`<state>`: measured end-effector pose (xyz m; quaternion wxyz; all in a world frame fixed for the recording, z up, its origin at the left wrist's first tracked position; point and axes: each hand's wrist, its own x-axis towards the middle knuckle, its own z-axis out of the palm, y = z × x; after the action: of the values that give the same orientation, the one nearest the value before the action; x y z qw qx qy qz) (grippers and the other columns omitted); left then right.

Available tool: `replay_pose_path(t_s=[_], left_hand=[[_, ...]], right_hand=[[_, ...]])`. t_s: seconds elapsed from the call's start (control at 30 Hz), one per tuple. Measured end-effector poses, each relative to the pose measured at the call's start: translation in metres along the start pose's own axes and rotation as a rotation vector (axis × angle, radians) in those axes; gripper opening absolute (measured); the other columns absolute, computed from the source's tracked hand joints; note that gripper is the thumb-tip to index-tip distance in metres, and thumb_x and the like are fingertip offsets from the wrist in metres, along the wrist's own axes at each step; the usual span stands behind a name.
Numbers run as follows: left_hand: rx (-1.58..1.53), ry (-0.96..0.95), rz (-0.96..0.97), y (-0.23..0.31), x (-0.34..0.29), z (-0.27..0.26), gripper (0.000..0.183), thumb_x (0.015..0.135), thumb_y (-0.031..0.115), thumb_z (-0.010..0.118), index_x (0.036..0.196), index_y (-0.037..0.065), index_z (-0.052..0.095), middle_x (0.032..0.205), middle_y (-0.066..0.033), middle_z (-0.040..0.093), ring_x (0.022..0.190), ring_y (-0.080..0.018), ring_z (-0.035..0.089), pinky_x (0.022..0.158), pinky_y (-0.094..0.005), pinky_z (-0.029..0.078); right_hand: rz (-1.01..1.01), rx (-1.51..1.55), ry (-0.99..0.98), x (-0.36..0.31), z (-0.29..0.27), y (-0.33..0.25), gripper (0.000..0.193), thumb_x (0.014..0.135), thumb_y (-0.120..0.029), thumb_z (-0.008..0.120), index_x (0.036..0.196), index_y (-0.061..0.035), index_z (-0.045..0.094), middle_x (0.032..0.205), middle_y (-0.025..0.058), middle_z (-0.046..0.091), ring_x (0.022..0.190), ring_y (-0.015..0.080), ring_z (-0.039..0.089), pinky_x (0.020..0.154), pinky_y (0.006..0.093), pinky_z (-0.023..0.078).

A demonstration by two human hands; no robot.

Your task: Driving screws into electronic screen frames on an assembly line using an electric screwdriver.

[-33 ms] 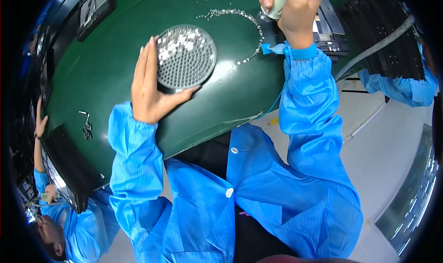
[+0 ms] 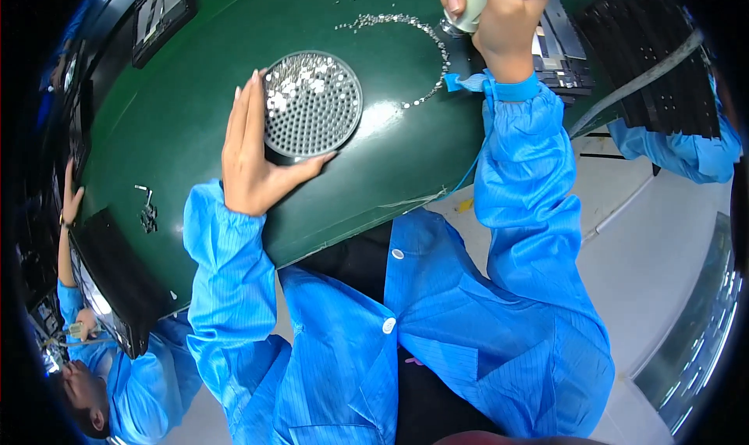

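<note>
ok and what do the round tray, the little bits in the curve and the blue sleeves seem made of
Round tray: likely grey plastic, semi-glossy, by its regular dimples and shiny rim. Little bits: probably polished metal, given silvery glints. Blue sleeves: apparently thin, sleek fabric, judging by wrinkles and fine stripes.

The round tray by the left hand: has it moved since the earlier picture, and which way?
Yes: the round tray has shifted slightly toward the person, judged against the curved trail of small metal pieces on the green table.
</note>
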<state>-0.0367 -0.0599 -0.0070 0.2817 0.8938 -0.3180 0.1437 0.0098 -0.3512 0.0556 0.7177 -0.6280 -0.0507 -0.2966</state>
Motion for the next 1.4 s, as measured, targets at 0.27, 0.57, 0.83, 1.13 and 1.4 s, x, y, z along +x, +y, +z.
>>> replay_pose_path(t_s=[0.27,0.57,0.83,1.13,1.4], left_hand=[[0.058,0.001,0.088,0.0,0.002,-0.01,0.122,0.052,0.038,0.094,0.146,-0.011,0.034,0.127,-0.0237,0.056,0.117,-0.0412,0.053,0.102,-0.0492,0.043],[0.035,-0.051,-0.011,0.002,-0.011,-0.007,0.118,0.049,0.045,0.094,0.142,-0.006,0.043,0.122,-0.021,0.054,0.113,-0.0389,0.053,0.102,-0.0499,0.043],[0.138,-0.112,-0.041,0.019,-0.006,-0.01,0.111,0.048,0.047,0.09,0.135,-0.007,0.047,0.112,-0.0202,0.053,0.105,-0.0365,0.051,0.093,-0.0456,0.042],[0.09,-0.084,-0.075,0.014,-0.004,-0.007,0.106,0.045,0.048,0.093,0.129,-0.004,0.054,0.107,-0.0172,0.053,0.1,-0.0342,0.051,0.088,-0.0448,0.044],[0.105,-0.002,-0.084,0.007,-0.004,-0.001,0.109,0.046,0.048,0.093,0.13,-0.006,0.051,0.105,-0.0175,0.052,0.098,-0.0345,0.051,0.087,-0.0441,0.045]], right_hand=[[0.028,0.01,-0.026,0.0,0.005,-0.005,0.022,0.093,-0.013,0.059,0.083,0.0053,0.066,0.05,0.0064,0.054,0.036,0.0138,0.047,0.037,0.0251,0.038],[0.039,-0.013,-0.04,-0.004,0.011,-0.007,0.024,0.094,-0.015,0.057,0.082,0.0048,0.065,0.049,0.0062,0.053,0.035,0.0136,0.045,0.036,0.0251,0.037],[0.035,0.014,-0.078,-0.005,0.01,-0.008,0.023,0.093,-0.014,0.058,0.082,0.0042,0.065,0.049,0.0058,0.053,0.036,0.0132,0.045,0.036,0.0247,0.037],[0.051,0.027,-0.073,-0.008,0.01,-0.01,0.02,0.091,-0.013,0.059,0.083,0.0046,0.065,0.05,0.0065,0.054,0.036,0.0134,0.046,0.036,0.0248,0.038],[0.055,0.023,-0.1,-0.008,0.01,-0.011,0.019,0.091,-0.012,0.06,0.084,0.0051,0.065,0.052,0.0068,0.055,0.037,0.0133,0.047,0.037,0.0253,0.039]])
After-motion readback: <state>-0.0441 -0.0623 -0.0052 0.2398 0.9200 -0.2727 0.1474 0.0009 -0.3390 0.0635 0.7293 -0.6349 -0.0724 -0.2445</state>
